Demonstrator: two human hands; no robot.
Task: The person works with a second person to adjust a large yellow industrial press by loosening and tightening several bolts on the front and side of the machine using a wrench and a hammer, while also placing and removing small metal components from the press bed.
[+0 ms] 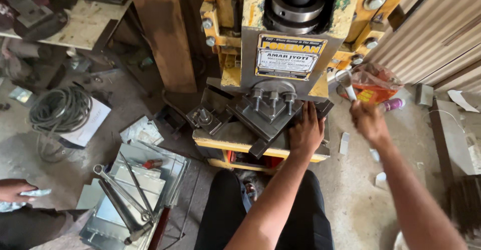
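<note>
A: Entry, head view. Left hand lies flat, fingers spread, on the grey steel die block at frame centre, under the ram of the yellow press machine. Nothing gripped; it is released and pressing down.

B: Reason for the flat palm?

A: My reading: it steadies the block against the yellow press bed. The three upright bolts just above the fingers look like clamp studs, so the block is probably meant to stay put while they are worked.

B: Right hand?

A: Right hand, right of centre, is clenched around the shaft of a pale metal spanner. The spanner's ring end points up toward the machine's lower right corner, near but apart from the bolts. Held by the lower shaft, likely for leverage.

B: Behind it?

A: An orange plastic bag against the machine's right side, a small purple bottle just beside it on the floor.

B: Other tools?

A: Lower left of the frame: a long grey open-ended wrench lying across stacked grey sheet-metal panels, within reach. Grey coiled cable at left. Another person's hand at the left edge, holding a pale cloth, apart from the work.

B: Posture?

A: Dark trousers at bottom centre, close against the bed.
</note>
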